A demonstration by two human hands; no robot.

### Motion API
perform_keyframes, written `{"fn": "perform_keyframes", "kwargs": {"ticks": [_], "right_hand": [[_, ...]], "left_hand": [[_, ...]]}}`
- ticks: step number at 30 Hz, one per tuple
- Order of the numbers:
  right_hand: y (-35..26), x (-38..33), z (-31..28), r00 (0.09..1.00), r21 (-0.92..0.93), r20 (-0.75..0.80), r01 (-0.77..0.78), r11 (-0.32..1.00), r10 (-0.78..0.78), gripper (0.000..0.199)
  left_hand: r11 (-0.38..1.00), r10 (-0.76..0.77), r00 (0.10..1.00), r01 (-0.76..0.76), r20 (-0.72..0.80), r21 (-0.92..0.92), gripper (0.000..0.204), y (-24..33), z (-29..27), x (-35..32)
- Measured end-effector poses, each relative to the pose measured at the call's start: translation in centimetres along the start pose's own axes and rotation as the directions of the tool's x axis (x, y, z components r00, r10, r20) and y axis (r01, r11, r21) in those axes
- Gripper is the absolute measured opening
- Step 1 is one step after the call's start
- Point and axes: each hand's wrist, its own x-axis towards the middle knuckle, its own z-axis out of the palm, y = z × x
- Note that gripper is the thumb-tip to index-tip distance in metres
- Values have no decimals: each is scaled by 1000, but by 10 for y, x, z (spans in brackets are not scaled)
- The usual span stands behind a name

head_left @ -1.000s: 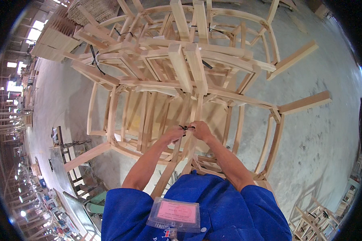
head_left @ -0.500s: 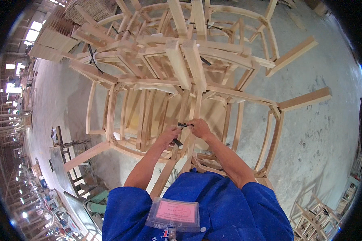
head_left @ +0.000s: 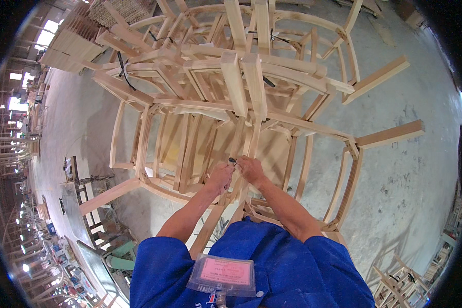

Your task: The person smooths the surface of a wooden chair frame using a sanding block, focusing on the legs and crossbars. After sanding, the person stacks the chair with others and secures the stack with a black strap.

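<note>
My left hand (head_left: 220,176) and my right hand (head_left: 250,170) meet in front of me, almost touching, both closed on a thin black strap (head_left: 233,160). Only a short dark bit of it shows between my fingers; the rest is hidden. Around and beyond my hands stand bare wooden chair frames (head_left: 303,123), turned over and stacked together. Two upright legs (head_left: 255,87) stand side by side just past my hands. Other black straps (head_left: 123,66) are on the frames farther back.
Wooden legs (head_left: 392,134) stick out to the right of the stack, and another (head_left: 110,196) to the left. Stacked wood (head_left: 72,46) lies at the far left. Metal racking and a green machine part (head_left: 120,256) are at the lower left. More frames (head_left: 400,282) stand at lower right.
My hands have drawn closer together, the right one moving left. Less of the black strap shows, and the end that hung below my left hand is out of sight.
</note>
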Motion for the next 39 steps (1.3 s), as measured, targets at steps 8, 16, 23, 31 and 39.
{"fn": "perform_keyframes", "kwargs": {"ticks": [8, 16, 23, 31, 39], "right_hand": [[-12, 0, -24, 969, 286, -248, 62, 956, 11, 17], [-28, 28, -34, 985, -145, 144, -77, 986, 98, 21], [-21, 65, -47, 832, -109, 352, -419, 901, 429, 40], [-17, 79, -42, 819, -138, 423, -365, 921, 387, 41], [-3, 93, -30, 771, -184, 552, -259, 948, 317, 39]], "left_hand": [[958, 252, 944, -212, -214, 192, 21, 5, -10, 20], [799, 361, 912, -196, -193, 568, 26, 23, 0, 24], [659, 453, 827, -58, -334, 750, 25, -17, 9, 31], [667, 541, 738, -85, -403, 740, 22, -47, 20, 35], [336, 512, 855, -108, -85, 936, 27, -44, 44, 21]]}}
